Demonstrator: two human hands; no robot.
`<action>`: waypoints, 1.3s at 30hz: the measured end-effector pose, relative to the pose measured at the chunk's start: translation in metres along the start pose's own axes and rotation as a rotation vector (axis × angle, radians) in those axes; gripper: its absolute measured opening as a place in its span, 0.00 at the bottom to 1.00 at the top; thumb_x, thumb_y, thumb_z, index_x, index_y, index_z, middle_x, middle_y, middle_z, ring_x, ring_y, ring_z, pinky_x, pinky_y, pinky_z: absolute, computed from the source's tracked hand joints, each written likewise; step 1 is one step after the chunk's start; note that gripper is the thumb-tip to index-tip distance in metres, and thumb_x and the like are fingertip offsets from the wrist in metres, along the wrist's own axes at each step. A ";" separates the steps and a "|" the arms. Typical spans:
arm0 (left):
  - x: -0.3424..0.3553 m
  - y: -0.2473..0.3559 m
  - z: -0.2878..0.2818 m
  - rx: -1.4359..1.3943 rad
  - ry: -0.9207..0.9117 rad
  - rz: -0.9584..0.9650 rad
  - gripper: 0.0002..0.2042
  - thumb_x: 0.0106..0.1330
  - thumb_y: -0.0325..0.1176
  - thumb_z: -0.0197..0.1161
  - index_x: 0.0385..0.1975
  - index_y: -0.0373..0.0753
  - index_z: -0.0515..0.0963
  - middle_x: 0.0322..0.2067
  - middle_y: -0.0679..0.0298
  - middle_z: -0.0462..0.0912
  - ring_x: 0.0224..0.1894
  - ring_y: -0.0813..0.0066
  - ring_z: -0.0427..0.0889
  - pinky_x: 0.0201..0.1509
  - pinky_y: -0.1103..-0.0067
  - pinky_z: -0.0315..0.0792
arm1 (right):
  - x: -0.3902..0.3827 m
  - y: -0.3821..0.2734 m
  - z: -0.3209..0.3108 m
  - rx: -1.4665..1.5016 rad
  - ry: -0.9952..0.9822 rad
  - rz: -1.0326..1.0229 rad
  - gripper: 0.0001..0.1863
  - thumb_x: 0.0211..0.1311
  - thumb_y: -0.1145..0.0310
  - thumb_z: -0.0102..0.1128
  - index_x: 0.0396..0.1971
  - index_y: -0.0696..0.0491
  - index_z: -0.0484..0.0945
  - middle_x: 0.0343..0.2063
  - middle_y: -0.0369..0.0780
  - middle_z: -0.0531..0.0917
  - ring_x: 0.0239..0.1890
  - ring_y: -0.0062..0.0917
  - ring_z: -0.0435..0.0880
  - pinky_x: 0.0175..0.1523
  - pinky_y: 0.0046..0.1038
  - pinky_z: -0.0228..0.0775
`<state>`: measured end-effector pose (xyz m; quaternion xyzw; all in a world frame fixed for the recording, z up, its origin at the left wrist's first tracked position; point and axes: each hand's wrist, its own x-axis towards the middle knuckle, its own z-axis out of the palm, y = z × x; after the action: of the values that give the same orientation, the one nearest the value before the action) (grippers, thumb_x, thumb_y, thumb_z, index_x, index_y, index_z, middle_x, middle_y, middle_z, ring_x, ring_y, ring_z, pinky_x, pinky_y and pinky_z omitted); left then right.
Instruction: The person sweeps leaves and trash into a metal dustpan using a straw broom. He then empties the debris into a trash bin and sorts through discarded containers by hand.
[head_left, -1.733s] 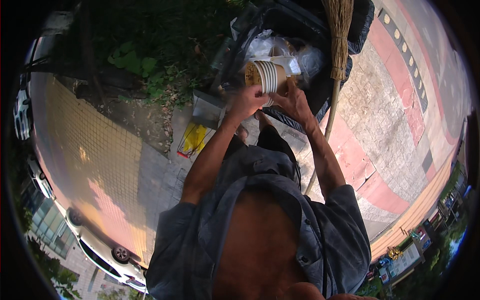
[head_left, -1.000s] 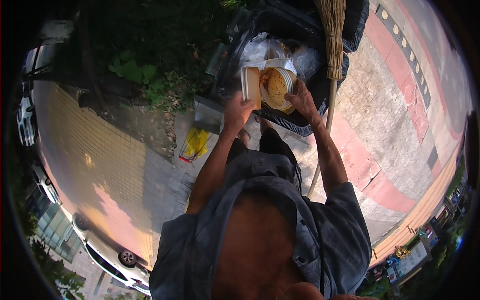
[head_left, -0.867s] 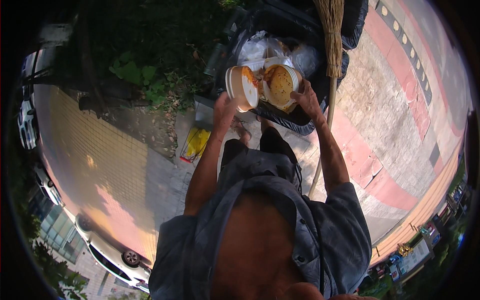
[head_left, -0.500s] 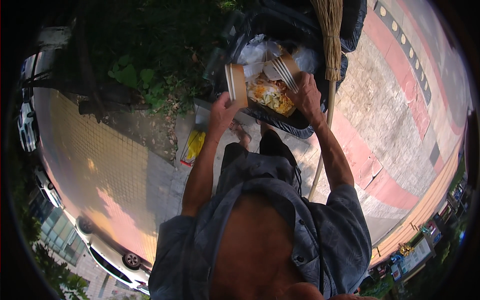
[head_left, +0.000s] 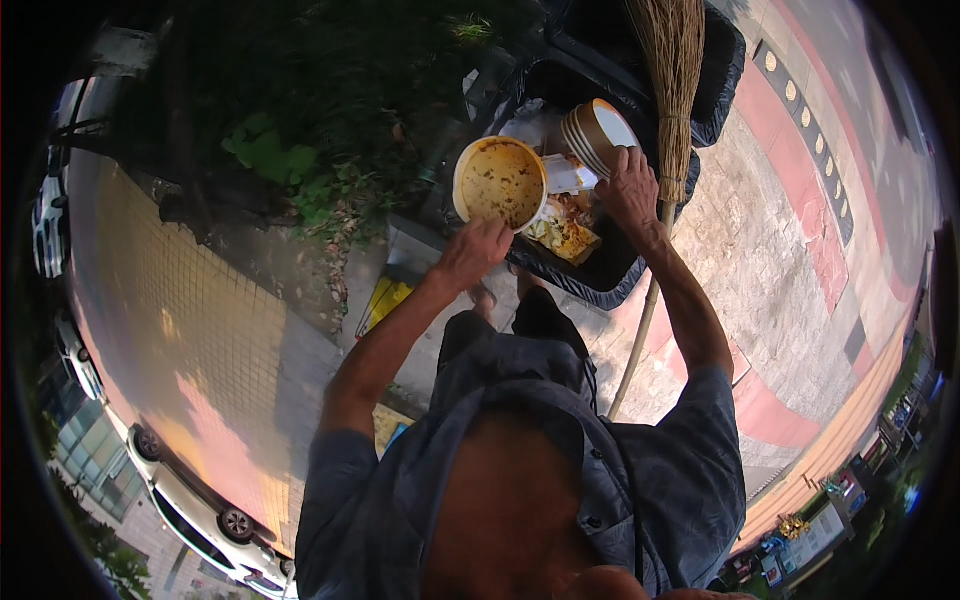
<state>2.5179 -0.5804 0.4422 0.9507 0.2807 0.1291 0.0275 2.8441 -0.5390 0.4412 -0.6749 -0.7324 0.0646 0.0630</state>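
Note:
My left hand [head_left: 475, 252] pinches the near rim of a round paper bowl [head_left: 498, 182]. Its mouth faces up toward me, and orange sauce and dark specks coat the inside. In my right hand [head_left: 630, 190] is a stack of nested paper bowls [head_left: 600, 135], brown outside with white rims, tilted with its opening to the upper right. Both hands are over a black-lined trash bin [head_left: 603, 290]. Food scraps [head_left: 565, 235] and a pale crumpled wrapper [head_left: 570, 174] show inside it between the hands; the bowls hide part of the contents.
A straw broom [head_left: 672, 110] leans against the bin's right side, its handle reaching down to the pavement [head_left: 720, 270]. Another black-lined bin [head_left: 715, 90] stands beyond. Green plants [head_left: 270, 155] grow on the left. Near my feet lies a yellow thing [head_left: 385, 303]. A white car [head_left: 200, 510] is at lower left.
My left hand has turned its bowl so that the stained inside now faces me. The right-hand stack has tipped over, showing its opening at the upper right.

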 end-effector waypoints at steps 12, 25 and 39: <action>-0.068 0.006 0.026 0.035 -0.269 -0.017 0.04 0.60 0.28 0.64 0.32 0.41 0.77 0.32 0.61 0.77 0.38 0.65 0.80 0.52 0.67 0.72 | -0.128 -0.069 0.075 0.117 -0.048 0.012 0.15 0.55 0.73 0.60 0.44 0.57 0.74 0.38 0.47 0.76 0.44 0.44 0.80 0.47 0.43 0.74; -0.037 0.017 -0.021 -0.088 -0.071 -0.355 0.08 0.59 0.33 0.71 0.33 0.40 0.79 0.34 0.61 0.80 0.45 0.63 0.81 0.53 0.66 0.69 | -0.135 -0.062 0.050 0.027 -0.070 -0.023 0.11 0.62 0.72 0.58 0.43 0.56 0.74 0.38 0.45 0.77 0.44 0.41 0.80 0.49 0.42 0.74; -0.017 0.028 -0.042 -0.393 0.082 -0.609 0.24 0.69 0.28 0.66 0.65 0.36 0.74 0.37 0.55 0.85 0.42 0.54 0.83 0.52 0.61 0.76 | -0.122 -0.074 0.039 0.525 -0.101 0.490 0.31 0.55 0.56 0.76 0.48 0.59 0.71 0.46 0.52 0.81 0.48 0.52 0.84 0.50 0.47 0.80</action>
<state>2.5078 -0.6139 0.4827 0.7942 0.5215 0.2044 0.2357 2.7745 -0.6673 0.4159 -0.7870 -0.5097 0.2969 0.1806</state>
